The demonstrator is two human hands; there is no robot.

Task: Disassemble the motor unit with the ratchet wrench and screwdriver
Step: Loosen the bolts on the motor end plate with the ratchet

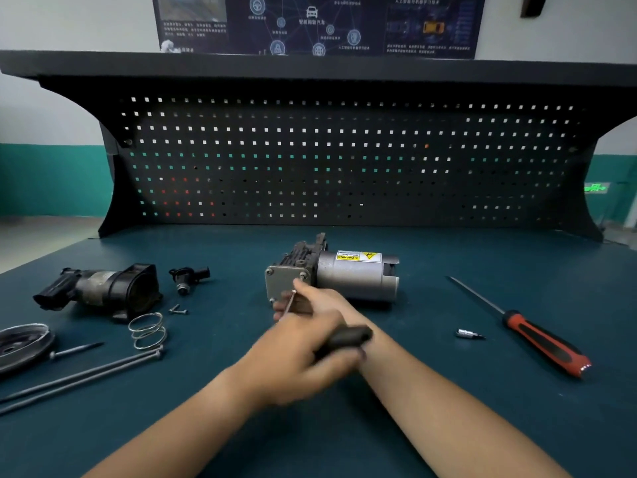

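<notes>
Left hand (296,362) gripping wrench (348,338) (blurred), motor unit (355,277)

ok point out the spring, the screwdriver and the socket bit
spring (149,334): head view, on its middle coil
screwdriver (546,343): head view, on the red and black handle
socket bit (465,333): head view, on its silver body

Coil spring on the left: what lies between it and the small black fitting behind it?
Two small screws lie on the mat between the coil spring and the small black fitting, touching neither, as the head view shows.
</notes>
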